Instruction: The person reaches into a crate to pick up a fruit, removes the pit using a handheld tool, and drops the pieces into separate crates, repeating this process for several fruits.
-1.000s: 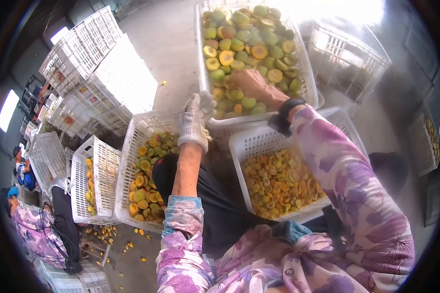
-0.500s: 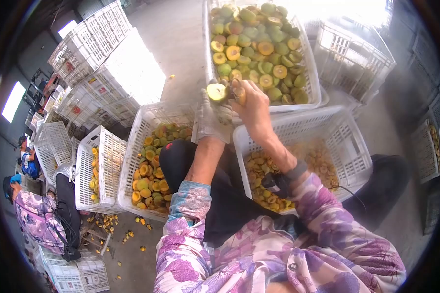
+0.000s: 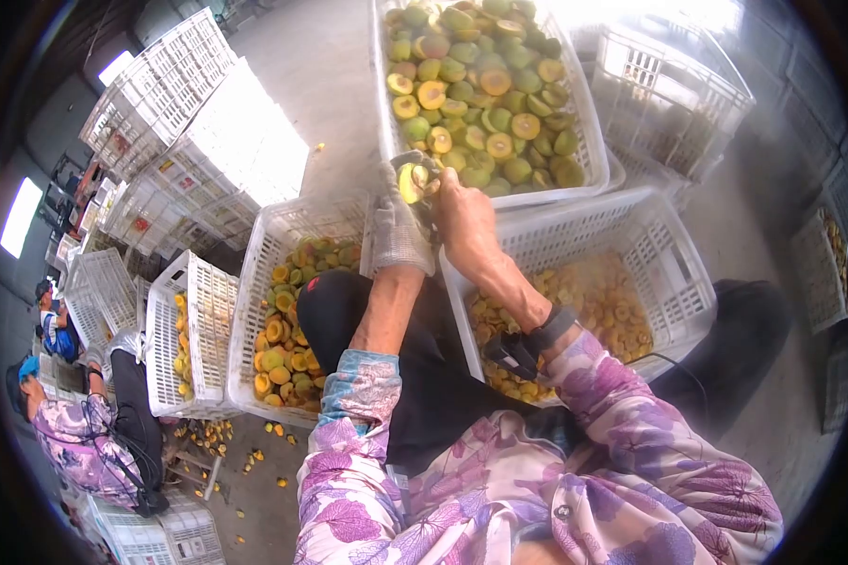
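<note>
Many cut green fruits point(image 3: 513, 85) are filling the upper crate point(image 3: 546, 195), several showing pale centres, and I am judging these as unfinished. Hollowed orange halves point(image 3: 275, 363) are lying in the left crate point(image 3: 297, 221), seemingly done; small yellow pieces point(image 3: 612, 297) are covering the bottom of the lower right crate point(image 3: 669, 273). My gloved left hand point(image 3: 400, 226) is gripping one fruit half point(image 3: 412, 182), its cut face looking pale yellow-green. My bare right hand point(image 3: 469, 221) is curling beside it, but I cannot tell whether it is gripping anything.
</note>
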### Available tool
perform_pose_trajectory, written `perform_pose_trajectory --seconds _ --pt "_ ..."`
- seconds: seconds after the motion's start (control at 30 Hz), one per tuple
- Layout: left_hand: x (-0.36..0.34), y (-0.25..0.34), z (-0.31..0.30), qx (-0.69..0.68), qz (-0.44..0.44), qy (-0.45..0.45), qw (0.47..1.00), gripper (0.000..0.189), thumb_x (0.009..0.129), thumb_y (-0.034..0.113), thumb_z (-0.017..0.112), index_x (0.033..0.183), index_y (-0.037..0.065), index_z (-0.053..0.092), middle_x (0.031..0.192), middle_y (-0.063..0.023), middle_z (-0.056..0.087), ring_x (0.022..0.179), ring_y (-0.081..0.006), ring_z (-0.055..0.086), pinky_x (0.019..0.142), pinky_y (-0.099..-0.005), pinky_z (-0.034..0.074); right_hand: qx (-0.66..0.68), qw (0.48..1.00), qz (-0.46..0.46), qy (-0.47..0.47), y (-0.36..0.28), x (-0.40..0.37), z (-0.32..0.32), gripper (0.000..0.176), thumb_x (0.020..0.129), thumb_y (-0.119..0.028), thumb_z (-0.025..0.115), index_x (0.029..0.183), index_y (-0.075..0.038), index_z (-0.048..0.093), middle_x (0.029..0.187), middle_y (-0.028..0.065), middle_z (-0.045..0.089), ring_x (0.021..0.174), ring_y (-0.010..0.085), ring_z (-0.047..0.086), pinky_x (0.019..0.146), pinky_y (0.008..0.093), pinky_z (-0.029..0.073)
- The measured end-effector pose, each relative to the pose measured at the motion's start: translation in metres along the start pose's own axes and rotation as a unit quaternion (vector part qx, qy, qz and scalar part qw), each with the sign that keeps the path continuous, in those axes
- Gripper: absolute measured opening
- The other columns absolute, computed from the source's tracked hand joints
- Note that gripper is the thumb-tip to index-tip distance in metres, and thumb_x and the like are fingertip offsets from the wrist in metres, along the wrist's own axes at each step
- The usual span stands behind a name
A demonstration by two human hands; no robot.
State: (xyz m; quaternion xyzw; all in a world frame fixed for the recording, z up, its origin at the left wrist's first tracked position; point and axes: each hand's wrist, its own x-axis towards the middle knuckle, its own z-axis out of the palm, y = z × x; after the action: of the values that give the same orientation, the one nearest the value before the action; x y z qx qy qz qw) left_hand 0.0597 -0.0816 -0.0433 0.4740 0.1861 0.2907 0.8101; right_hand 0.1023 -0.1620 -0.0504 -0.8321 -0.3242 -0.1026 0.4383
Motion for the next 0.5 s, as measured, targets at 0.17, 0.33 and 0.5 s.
perform_pose_trajectory --seconds 0.17,0.33,0.5 --pt "-0.005 0.003 0.007 -0.035 -0.022 0.052 0.998 0.046 0.097 0.051 0.040 0.115 0.013 0.057 0.102 -0.0025 0.062 0.088 -0.0136 0.058 0.072 -0.0264 0.050 -0.007 0.999 -0.005 -0.041 0.003 -0.001 0.000 0.015 0.080 -0.003 0.055 0.090 0.003 0.045 0.070 0.0262 0.060 0.071 0.0434 0.061 0.061 0.0494 0.046" --pt "-0.009 0.007 0.009 -0.076 -0.005 0.048 0.996 0.040 0.097 0.047 0.044 0.106 0.010 0.059 0.093 -0.0035 0.061 0.082 -0.0164 0.059 0.070 -0.0284 0.050 0.066 0.988 0.019 -0.142 0.003 0.007 -0.005 0.013 0.078 -0.005 0.056 0.086 0.005 0.055 0.073 0.0250 0.062 0.076 0.0422 0.062 0.064 0.0475 0.048" --pt "-0.007 0.004 0.008 -0.053 -0.009 0.052 0.997 0.040 0.098 0.045 0.042 0.099 0.009 0.061 0.085 -0.0045 0.061 0.079 -0.0171 0.059 0.069 -0.0281 0.050 0.117 0.962 -0.014 -0.247 0.017 0.008 -0.010 0.013 0.079 -0.008 0.058 0.079 0.006 0.059 0.070 0.0227 0.062 0.071 0.0386 0.063 0.062 0.0438 0.049"
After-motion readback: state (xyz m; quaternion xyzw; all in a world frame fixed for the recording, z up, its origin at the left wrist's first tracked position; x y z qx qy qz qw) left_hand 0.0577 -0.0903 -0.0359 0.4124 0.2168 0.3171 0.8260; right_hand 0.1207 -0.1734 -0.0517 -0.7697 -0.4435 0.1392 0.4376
